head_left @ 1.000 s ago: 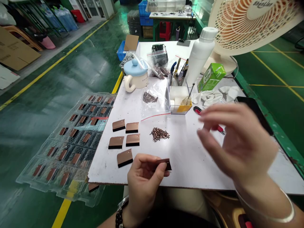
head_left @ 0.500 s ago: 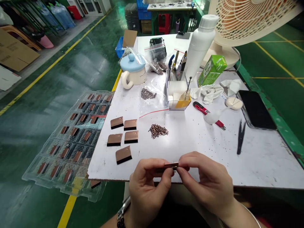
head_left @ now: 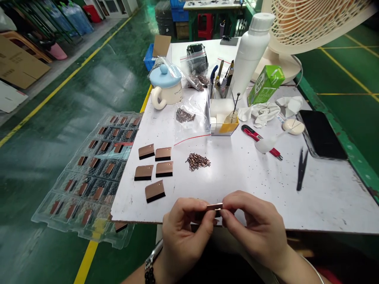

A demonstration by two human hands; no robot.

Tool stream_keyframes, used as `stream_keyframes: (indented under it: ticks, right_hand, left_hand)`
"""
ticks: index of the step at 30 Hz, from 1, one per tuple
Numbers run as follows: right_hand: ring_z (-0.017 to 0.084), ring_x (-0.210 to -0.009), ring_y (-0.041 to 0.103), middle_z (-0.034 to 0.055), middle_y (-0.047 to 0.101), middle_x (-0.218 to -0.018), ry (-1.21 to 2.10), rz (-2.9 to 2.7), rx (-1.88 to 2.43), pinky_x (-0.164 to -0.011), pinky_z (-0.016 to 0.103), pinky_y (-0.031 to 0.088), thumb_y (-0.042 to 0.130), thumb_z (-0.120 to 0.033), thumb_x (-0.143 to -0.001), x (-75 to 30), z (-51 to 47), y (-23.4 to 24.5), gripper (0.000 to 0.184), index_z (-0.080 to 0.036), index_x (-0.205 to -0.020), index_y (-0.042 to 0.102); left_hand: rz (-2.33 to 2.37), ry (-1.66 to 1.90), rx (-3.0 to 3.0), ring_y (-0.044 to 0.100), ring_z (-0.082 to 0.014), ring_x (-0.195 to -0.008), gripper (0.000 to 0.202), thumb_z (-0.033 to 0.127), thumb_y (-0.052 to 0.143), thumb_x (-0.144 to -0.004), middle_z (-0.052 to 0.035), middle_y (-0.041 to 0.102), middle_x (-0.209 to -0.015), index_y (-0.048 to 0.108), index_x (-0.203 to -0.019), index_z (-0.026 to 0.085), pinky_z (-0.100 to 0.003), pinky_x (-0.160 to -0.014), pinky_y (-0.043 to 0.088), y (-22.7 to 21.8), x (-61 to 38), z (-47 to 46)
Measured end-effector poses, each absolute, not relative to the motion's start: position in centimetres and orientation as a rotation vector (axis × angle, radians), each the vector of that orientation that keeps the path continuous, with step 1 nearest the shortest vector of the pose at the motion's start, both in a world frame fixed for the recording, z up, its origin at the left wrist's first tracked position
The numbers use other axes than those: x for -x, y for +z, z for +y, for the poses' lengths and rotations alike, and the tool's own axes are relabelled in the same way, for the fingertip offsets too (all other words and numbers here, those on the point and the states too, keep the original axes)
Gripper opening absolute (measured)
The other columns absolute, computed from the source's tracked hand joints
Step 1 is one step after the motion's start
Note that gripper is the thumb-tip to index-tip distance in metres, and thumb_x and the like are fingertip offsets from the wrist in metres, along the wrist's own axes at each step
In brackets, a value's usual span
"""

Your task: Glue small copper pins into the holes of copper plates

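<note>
Copper-brown plate [head_left: 214, 207] is being pinched by the left hand [head_left: 187, 230] and right hand [head_left: 258, 228]. Green carton [head_left: 265, 85] and cream mug [head_left: 171, 95] are showing lettering, mostly illegible.

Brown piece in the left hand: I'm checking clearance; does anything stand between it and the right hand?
Nothing visible: the brown piece, pinched by the left hand, ends at the thumb and forefinger of the right hand.
</note>
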State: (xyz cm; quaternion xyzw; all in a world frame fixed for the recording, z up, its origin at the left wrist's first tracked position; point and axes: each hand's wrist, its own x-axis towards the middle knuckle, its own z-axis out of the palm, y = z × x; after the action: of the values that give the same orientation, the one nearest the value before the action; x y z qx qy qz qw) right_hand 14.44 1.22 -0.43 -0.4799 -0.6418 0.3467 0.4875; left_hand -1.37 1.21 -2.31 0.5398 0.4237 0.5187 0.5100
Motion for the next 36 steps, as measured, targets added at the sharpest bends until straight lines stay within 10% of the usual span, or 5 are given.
stream_keyframes:
  ticks: [6, 12, 18, 24, 36]
  right_hand:
    - [0.012, -0.067, 0.059, 0.0027, 0.063, -0.078, 0.545, -1.818, 1.314, -0.06, 0.024, 0.052, 0.055, -0.013, -0.086, -15.3, 1.8, -2.1, 0.009, -0.017, -0.091, 0.06]
    - [0.009, -0.066, 0.059, 0.0012, 0.065, -0.084, 0.241, -1.85, 1.535, -0.058, 0.019, 0.051, 0.059, -0.023, -0.088, -19.0, 1.5, -2.5, 0.012, -0.019, -0.099, 0.06]
    - [0.016, -0.061, 0.057, 0.0024, 0.065, -0.078, -0.159, -1.582, 1.946, -0.062, 0.031, 0.047, 0.061, -0.036, -0.086, -25.1, 1.1, -1.2, 0.016, -0.024, -0.096, 0.064]
    - [0.026, -0.079, 0.06, 0.0092, 0.063, -0.099, 0.038, -1.389, 2.116, -0.071, 0.041, 0.043, 0.056, -0.048, -0.085, -29.1, 4.5, 0.1, 0.036, -0.025, -0.113, 0.057]
    - [0.015, -0.059, 0.05, 0.0049, 0.063, -0.084, 0.185, -1.595, 1.836, -0.06, 0.035, 0.042, 0.075, -0.051, -0.065, -28.7, 9.2, -1.9, 0.033, -0.021, -0.072, 0.064]
  left_hand:
    - [1.342, 0.965, -1.596, 0.066, -0.0147, -0.061, 0.006, 0.021, 0.064, -0.085, -0.0007, 0.069, -0.077, 0.06, -0.09, 0.019, -0.024, -0.053, 0.056, -3.1, 2.8, 2.9]
    - [1.618, 0.921, -2.162, 0.055, -0.0262, -0.093, 0.016, 0.021, 0.068, -0.082, -0.0083, 0.068, -0.099, 0.066, -0.098, 0.018, -0.042, -0.085, 0.043, -3.5, 4.3, 4.4]
    - [1.905, 0.825, -2.483, 0.058, -0.0289, -0.094, 0.027, 0.03, 0.061, -0.088, -0.0146, 0.061, -0.104, 0.061, -0.108, 0.012, -0.043, -0.086, 0.038, -3.6, 8.9, 4.3]
    - [1.862, 0.504, -2.464, 0.053, -0.0328, -0.103, 0.034, 0.044, 0.049, -0.092, -0.0154, 0.058, -0.11, 0.058, -0.108, 0.016, -0.048, -0.088, 0.038, -4.4, 12.2, 4.1]
    - [1.281, 0.932, -1.067, 0.064, -0.0147, -0.052, 0.021, 0.028, 0.07, -0.08, 0.0031, 0.065, -0.066, 0.052, -0.088, 0.023, -0.022, -0.043, 0.05, -1.6, 4.6, 1.9]
